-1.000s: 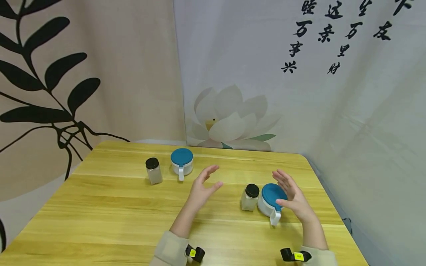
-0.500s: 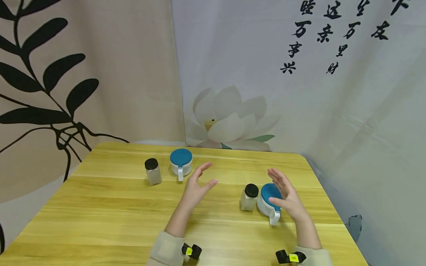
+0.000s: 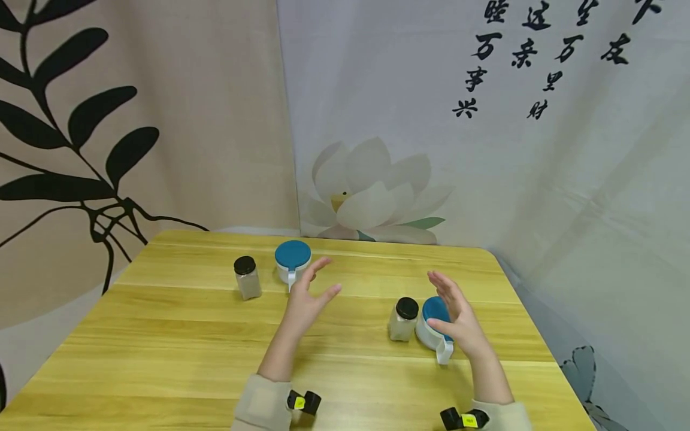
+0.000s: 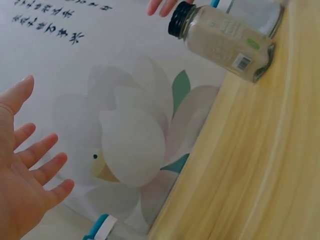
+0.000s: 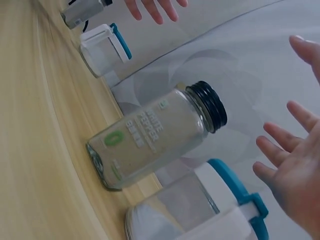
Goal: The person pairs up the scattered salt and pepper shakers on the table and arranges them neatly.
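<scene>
head view: left fingers (image 3: pixel 314 269) and right fingers (image 3: pixel 447 286) apart, the latter near a blue-lidded jar (image 3: pixel 428 336).

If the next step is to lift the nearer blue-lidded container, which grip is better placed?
Probably the right grip: it holds nothing and overlaps the nearer container in the head view. The left grip is farther from it, with a black-capped jar standing between.

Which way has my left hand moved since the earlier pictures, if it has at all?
Yes: in the head view, the left hand has shifted left, toward the far blue-lidded jar, and now hides part of its handle.
</scene>
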Motion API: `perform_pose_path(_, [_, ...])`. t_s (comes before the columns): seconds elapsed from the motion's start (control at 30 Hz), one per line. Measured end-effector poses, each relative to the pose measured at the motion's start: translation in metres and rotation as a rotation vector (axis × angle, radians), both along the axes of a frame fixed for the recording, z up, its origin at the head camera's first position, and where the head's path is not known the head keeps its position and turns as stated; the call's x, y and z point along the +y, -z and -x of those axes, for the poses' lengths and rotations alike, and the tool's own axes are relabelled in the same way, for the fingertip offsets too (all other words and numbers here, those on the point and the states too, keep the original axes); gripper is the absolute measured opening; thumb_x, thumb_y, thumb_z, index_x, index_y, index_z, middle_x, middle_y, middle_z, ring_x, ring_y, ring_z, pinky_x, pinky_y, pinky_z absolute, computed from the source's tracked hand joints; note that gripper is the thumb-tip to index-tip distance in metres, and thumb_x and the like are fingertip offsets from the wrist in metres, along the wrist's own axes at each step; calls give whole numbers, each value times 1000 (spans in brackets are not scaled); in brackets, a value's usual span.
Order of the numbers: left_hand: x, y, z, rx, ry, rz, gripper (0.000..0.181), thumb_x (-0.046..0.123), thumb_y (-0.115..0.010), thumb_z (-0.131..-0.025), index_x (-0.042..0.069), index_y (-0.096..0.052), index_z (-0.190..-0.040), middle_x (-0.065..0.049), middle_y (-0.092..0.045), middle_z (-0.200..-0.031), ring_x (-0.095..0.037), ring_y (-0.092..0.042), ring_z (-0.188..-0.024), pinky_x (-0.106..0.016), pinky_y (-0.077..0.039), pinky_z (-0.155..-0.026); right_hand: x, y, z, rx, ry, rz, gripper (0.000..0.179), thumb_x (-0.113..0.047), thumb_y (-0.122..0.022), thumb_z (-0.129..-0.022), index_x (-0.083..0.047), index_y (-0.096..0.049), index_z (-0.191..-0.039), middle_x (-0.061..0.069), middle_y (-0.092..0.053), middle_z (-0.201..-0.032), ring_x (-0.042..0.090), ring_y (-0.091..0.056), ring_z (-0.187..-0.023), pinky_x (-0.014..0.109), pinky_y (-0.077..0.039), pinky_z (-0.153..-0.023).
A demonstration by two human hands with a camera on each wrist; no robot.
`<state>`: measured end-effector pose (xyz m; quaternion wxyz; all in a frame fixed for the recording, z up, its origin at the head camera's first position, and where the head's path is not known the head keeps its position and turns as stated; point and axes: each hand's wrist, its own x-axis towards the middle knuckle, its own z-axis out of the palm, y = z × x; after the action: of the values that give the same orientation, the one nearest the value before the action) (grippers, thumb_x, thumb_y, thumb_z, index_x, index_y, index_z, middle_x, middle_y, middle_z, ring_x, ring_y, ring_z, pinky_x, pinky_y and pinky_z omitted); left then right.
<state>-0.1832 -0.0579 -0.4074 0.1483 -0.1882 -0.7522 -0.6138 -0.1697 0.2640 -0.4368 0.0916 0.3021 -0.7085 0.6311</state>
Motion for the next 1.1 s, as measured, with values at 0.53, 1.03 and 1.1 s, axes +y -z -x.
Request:
perform_pose_path(0.53, [-25,7,11,-24,-81,-3,61,10,-72,-87,3,-44,-140,-15,-45,-142,-29,-36,-133,-48,-23,-110,-19,-4,0,-2,6,-36,82,12,-68,-79,2,-25,-148,23,-25,-151,24,-21,-141,27,-17,-112])
perform_pose_path(1.03, [-60,18,47,23,-116,20,61,20,-73,-87,15,-45,-141,-8,-43,-144,-27,-32,-136,-55,-23,-108,-51,0,16,20,24,-27,86,15,-66,-78,1,-21,-149,25,-24,-151,30,-18,-141,26,-16,-112])
perform_pose_path(1.1, [-64,13,48,1,-118,14,61,20,-73,-87,13,-46,-141,-10,-43,-145,-27,-31,-136,-54,-22,-109,-56,1,19,16,32,-32,86,14,-67,-78,0,-22,-149,24,-24,-152,30,-19,-141,26,-16,-112])
